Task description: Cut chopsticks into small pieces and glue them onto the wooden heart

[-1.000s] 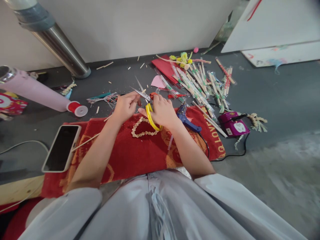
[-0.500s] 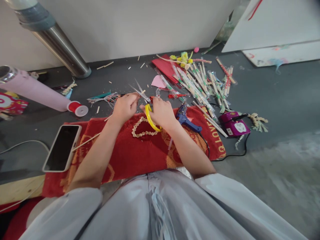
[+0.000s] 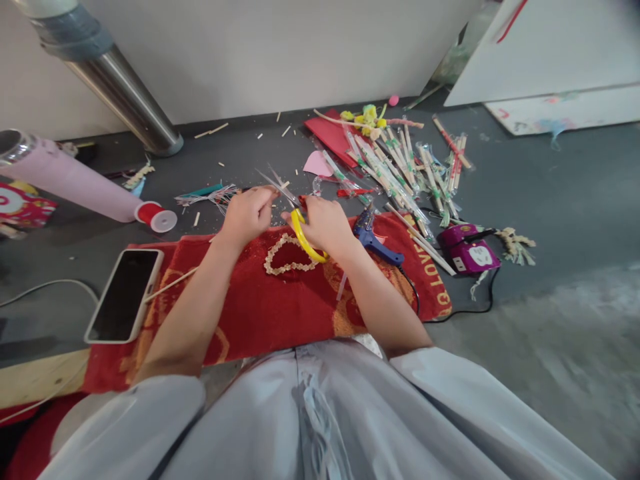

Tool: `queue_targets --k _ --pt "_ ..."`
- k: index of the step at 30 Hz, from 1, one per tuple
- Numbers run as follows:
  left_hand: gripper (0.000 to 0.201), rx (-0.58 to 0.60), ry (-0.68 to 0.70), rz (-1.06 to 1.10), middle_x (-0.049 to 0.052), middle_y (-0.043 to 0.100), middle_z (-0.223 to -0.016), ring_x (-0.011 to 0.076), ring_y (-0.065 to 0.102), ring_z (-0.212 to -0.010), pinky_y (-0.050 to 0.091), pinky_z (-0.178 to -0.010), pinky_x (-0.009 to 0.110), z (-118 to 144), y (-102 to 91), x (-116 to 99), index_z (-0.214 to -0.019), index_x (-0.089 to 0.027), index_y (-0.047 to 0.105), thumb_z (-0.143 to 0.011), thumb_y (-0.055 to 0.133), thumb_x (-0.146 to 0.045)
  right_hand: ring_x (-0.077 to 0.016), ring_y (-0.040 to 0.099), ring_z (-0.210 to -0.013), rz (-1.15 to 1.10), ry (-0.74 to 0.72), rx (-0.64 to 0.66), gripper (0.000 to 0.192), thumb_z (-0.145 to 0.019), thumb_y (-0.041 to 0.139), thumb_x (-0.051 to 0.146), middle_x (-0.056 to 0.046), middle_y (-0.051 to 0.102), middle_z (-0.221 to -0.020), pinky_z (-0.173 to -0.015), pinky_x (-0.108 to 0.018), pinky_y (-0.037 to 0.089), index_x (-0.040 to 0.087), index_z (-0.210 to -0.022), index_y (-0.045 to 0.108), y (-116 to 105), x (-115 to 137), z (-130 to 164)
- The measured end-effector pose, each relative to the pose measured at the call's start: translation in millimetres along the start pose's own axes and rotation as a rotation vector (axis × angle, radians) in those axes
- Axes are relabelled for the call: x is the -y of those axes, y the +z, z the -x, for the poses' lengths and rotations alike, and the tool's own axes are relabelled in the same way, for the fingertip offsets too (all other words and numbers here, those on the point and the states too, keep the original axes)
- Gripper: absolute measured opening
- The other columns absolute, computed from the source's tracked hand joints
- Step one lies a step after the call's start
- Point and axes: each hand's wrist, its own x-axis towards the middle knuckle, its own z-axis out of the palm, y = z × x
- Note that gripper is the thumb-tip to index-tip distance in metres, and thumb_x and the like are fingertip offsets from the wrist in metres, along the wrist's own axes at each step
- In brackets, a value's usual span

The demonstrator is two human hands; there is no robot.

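Observation:
My right hand (image 3: 325,223) grips scissors with yellow handles (image 3: 307,240), its fingers wrapped round them. The slim metal blades (image 3: 280,187) point up and left and stand slightly apart. A small pale piece of stick (image 3: 285,185) shows by the blades. Beside them my left hand (image 3: 250,213) is closed in a pinch; its fingers hide what is in them. Just below the hands, a heart-shaped outline of small wooden pieces (image 3: 291,268) lies on a red towel (image 3: 280,320). A pale thin stick (image 3: 173,285) passes under my left forearm.
Right of my hands lie a blue glue gun (image 3: 375,243), wrapped wooden sticks (image 3: 390,173) and a purple power socket (image 3: 467,250). On the left are a phone (image 3: 125,297), a red ribbon spool (image 3: 156,217) and a pink tumbler (image 3: 75,180). Stick offcuts (image 3: 211,130) dot the grey surface.
The scissor blades have come a little closer together, and the yellow handle has shifted slightly right. Both hands stay in nearly the same place.

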Motion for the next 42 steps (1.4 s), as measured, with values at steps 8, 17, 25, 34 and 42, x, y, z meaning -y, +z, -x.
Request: queue_targets --k 8,17,25,34,42 --pt "0.041 -0.015 -0.054 0.176 0.005 0.065 -0.071 0.0157 0.060 -0.068 0.047 -0.067 0.027 -4 -1.9 -4 -0.080 -0.018 0.064 -0.098 0.031 -0.036 -0.0298 0.064 -0.103 0.006 -0.018 -0.044 0.072 -0.094 0.027 0.067 -0.020 0.067 -0.112 -0.092 -0.041 0.041 0.007 -0.117 0.056 4 -4 0" --pt "0.045 0.083 -0.103 0.287 0.004 0.066 -0.072 0.0140 0.060 -0.064 0.050 -0.068 0.028 -9 -10.8 -17 -0.072 -0.019 0.062 -0.098 0.029 -0.037 -0.0358 0.058 -0.112 0.042 -0.029 -0.090 0.084 -0.089 0.016 0.076 -0.024 0.060 -0.120 -0.093 -0.045 0.040 0.005 -0.117 0.051 4 -7 3" --pt "0.030 0.122 -0.022 0.142 0.006 0.067 -0.081 0.0171 0.066 -0.080 0.052 -0.078 0.028 -8 -9.6 -14 -0.072 -0.020 0.053 -0.092 0.030 -0.023 -0.0352 0.060 -0.109 0.036 -0.023 -0.073 0.083 -0.090 0.012 0.074 -0.024 0.060 -0.119 -0.094 -0.046 0.039 0.005 -0.117 0.051 3 -4 5" --pt "0.022 0.068 -0.002 0.075 0.005 0.069 -0.084 0.0171 0.066 -0.082 0.050 -0.074 0.027 -4 -4.3 -12 -0.080 -0.021 0.054 -0.084 0.033 -0.017 -0.0341 0.062 -0.105 0.018 0.022 -0.082 0.073 -0.095 0.020 0.067 -0.021 0.064 -0.116 -0.092 -0.044 0.040 0.006 -0.118 0.053 7 0 2" --pt "0.025 0.090 -0.054 0.027 0.004 0.063 -0.068 0.0172 0.061 -0.067 0.045 -0.064 0.027 -3 -5.3 -9 -0.077 -0.021 0.055 -0.088 0.033 -0.023 -0.0306 0.065 -0.102 0.037 0.043 -0.088 0.061 -0.096 0.030 0.058 -0.020 0.068 -0.109 -0.091 -0.041 0.041 0.006 -0.112 0.058 7 3 -1"
